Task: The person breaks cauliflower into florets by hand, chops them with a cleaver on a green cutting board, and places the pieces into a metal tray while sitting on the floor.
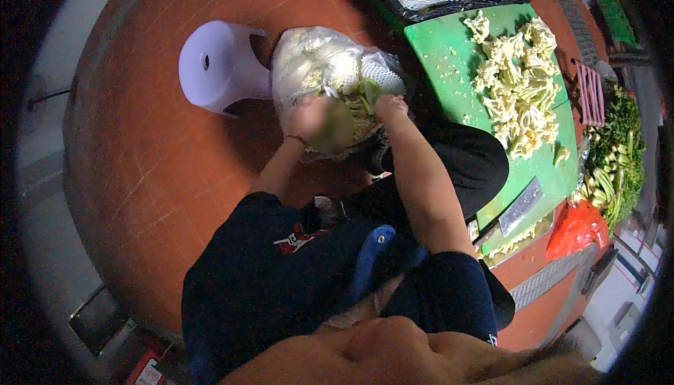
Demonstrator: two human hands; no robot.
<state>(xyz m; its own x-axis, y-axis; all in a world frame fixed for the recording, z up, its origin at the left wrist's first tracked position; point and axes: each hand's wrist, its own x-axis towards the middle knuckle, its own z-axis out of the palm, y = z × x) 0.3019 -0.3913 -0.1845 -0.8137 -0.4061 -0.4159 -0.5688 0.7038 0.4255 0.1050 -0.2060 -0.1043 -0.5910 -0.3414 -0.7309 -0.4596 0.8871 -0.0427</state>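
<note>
A clear plastic bag [312, 55] of pale vegetables in white foam netting sits on the red floor in front of me. My left hand [307, 117] is smeared by motion at the bag's opening, against a blurred yellow-green round thing [330, 129]; its fingers are unclear. My right hand [390, 106] is closed at the right side of the opening, beside a green leaf [368, 90] and netting; what exactly it grips is hidden.
Right: green board [449, 76] with pale florets [519, 90] and cleaver [519, 206], pink slatted thing [590, 94], leafy greens [618, 167], red bag [576, 234]. Behind: black-lined crate [393, 2] with netted produce. A lilac stool [217, 69] stands left of the bag.
</note>
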